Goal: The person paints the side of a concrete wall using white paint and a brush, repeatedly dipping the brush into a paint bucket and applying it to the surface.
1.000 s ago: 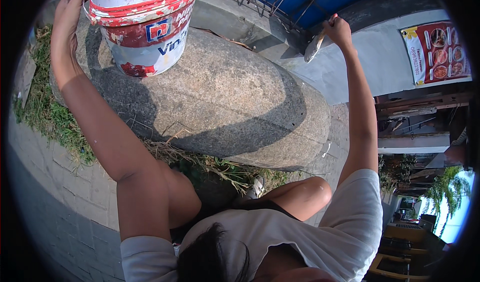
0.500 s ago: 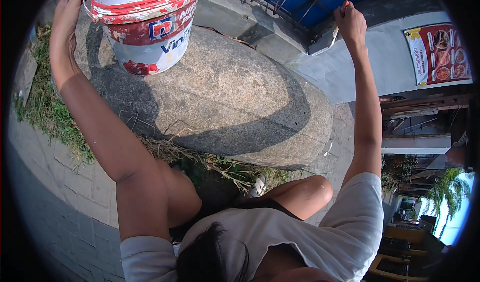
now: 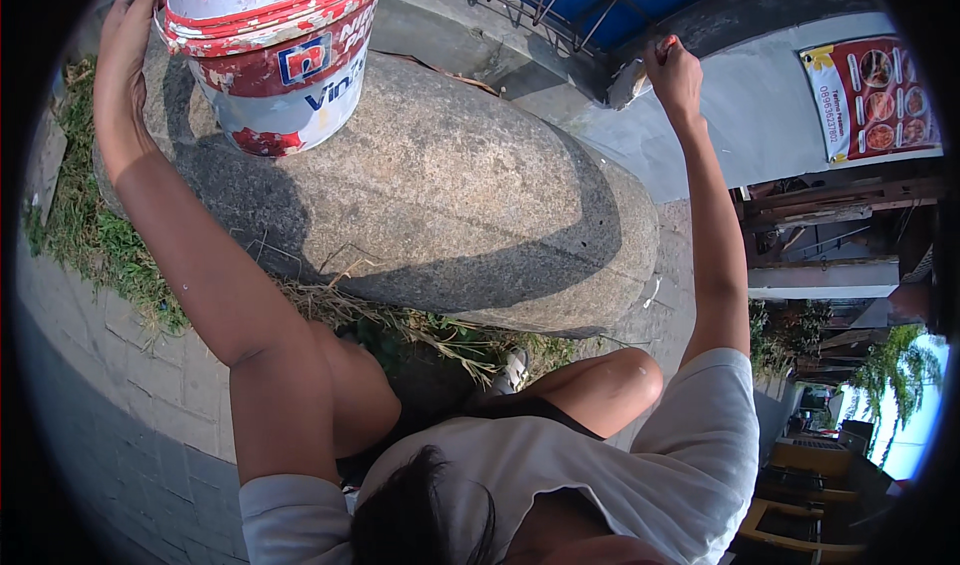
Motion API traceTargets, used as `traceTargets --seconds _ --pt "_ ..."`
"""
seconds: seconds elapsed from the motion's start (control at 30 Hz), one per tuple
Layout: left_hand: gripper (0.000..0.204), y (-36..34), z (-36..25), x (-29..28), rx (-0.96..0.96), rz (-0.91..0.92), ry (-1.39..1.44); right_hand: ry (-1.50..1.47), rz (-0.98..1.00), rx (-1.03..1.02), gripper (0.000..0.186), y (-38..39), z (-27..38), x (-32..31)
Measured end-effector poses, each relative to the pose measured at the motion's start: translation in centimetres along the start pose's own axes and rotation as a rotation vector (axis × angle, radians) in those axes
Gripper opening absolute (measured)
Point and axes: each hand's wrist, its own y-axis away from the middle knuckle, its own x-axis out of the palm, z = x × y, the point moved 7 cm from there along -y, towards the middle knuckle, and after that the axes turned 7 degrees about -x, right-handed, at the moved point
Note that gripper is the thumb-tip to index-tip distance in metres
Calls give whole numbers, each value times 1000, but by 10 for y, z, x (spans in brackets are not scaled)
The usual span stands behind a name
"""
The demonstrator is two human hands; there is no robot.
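Note:
A red and white paint bucket (image 3: 285, 75) stands on a large rounded stone (image 3: 450, 155), its rim streaked with flaking red and white paint. At its left side my left hand (image 3: 125, 15) is closed on the rim; part of its grip is cut off by the picture's edge. My right hand (image 3: 675, 75), raised at the far right, is wrapped round a paintbrush with a red end showing above the fist. The paintbrush's whitish bristles (image 3: 628, 83) meet the corner of the grey wall (image 3: 730, 135). Inside the bucket I see pale, paint-smeared walls; the bottom is hidden.
Rusty metal bars (image 3: 560, 5) run before a blue sheet at the top. A food banner (image 3: 875, 100) hangs on the wall. Dry grass (image 3: 430, 335) edges the stone near my bent knees. Paving (image 3: 150, 385) lies at the left, greenery (image 3: 900, 375) at the right.
My right hand has moved left with the paintbrush, whose bristles now lie against the wall corner. My left hand keeps hold of the bucket; the whole view has shifted slightly.

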Motion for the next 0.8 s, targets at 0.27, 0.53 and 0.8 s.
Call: traceTargets --seconds 0.27,0.53,0.8 --pt "42 -4 4 -3 1 -20 -23 33 -252 -79 22 -14 38 -89" --pt "41 -3 2 -3 26 -4 9 -154 -47 25 19 41 38 -6" --pt "41 -3 4 -5 -10 -12 21 -33 74 -61 20 26 37 -17"
